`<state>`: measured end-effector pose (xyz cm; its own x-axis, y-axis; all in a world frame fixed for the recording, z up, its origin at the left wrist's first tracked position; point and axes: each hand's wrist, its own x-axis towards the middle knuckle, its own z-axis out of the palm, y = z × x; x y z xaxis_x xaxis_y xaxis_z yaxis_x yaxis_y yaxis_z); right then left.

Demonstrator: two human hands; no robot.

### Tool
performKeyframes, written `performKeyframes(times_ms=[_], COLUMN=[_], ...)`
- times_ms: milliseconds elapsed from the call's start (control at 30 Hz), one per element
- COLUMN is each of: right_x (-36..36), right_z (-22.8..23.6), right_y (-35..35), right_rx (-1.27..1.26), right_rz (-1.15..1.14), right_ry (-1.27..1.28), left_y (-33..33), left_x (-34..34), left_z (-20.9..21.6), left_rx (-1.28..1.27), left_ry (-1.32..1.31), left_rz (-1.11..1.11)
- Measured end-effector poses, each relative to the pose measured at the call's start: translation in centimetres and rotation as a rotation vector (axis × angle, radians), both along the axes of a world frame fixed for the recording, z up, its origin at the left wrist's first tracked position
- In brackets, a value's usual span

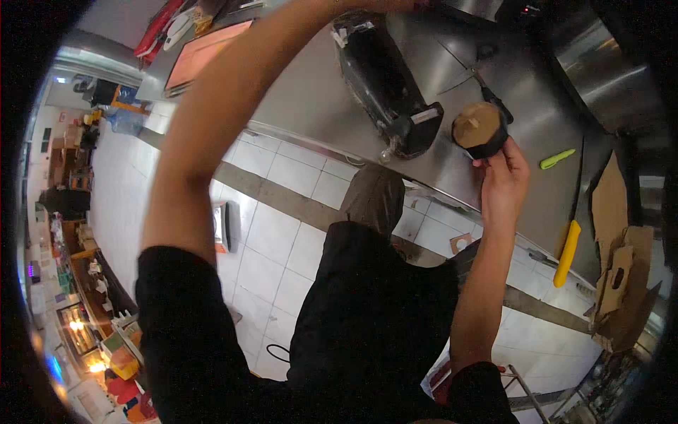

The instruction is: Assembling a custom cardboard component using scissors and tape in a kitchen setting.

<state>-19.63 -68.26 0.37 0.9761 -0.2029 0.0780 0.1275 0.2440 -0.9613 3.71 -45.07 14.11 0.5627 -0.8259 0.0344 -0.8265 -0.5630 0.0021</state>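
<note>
My right hand (503,173) grips a roll of tape (482,129) by its lower edge; the roll has a dark side and a tan round face. It is held over the metal table, to the right of a long bundle wrapped in black plastic (388,78). Beyond the roll lies a pair of black-handled scissors (474,72) with spread blades. My left arm reaches across to the far side, and my left hand (374,4) is mostly cut off by the top edge, past the bundle's far end. Its fingers cannot be made out.
On the metal table (296,99) lie a bright green pen-like tool (558,159) and, at the near right edge, a yellow-handled knife (567,254). Torn cardboard (621,275) stands at the right. A device with an orange screen (205,56) sits far left. White tiled floor (275,247) shows below.
</note>
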Motion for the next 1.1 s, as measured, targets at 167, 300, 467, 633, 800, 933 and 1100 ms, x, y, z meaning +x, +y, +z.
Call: performKeyframes(times_ms=[167,300,467,633,800,933,1100], right_x=[-0.2,2.8,7.0,7.3,7.7,8.0,8.3], right_z=[-0.1,2.5,5.4,5.4,5.9,6.6,7.6], right_y=[-1.5,-2.4,-0.7,-1.4,-2.2,-0.5,1.6], right_rx=[0.294,0.111,-0.281,-0.084,-0.051,-0.494,-0.945], right_rz=[-0.017,0.028,0.138,0.275,0.344,0.325,0.324], right_ry=[-0.12,-0.06,0.015,-0.19,-0.155,-0.205,-0.459], left_y=[4.0,3.2,1.4,0.7,0.5,0.4,0.4], left_x=[-8.4,-11.2,-12.6,-14.8,-15.8,-15.5,-15.8], left_z=[-3.7,-9.2,-9.9,-9.9,-9.5,-10.6,-10.5], left_rx=[-0.92,-1.111,-1.281,-1.287,-1.481,-1.522,-1.534], left_ry=[-0.083,0.03,0.118,0.221,0.26,0.134,0.21], left_rz=[0.679,0.655,0.599,0.54,0.476,0.41,0.425])
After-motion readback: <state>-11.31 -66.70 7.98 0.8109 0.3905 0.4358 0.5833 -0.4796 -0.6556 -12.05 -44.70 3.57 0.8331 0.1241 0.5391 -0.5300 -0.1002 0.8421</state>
